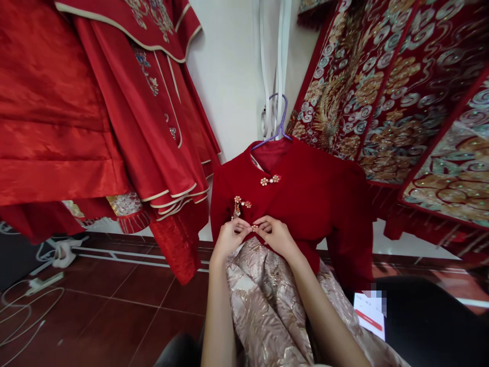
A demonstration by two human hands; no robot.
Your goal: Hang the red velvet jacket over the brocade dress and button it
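A dark red velvet jacket (pixel 309 199) hangs on a purple hanger (pixel 280 120) in front of me, over a pale gold brocade skirt (pixel 267 300). Two pearl knot buttons show on its front, one near the collar (pixel 270 180) and one lower with a tassel (pixel 239 205). Both my hands meet at a third small button (pixel 254 227) on the jacket's front edge. My left hand (pixel 229 235) pinches it from the left, and my right hand (pixel 275 235) pinches it from the right, fingers pressed together.
Red embroidered garments (pixel 114 117) hang at the left. Red panels with gold and silver cloud embroidery (pixel 401 92) fill the right. White cables (pixel 26 300) lie on the red tile floor. A white card (pixel 369 313) rests on a dark surface at the lower right.
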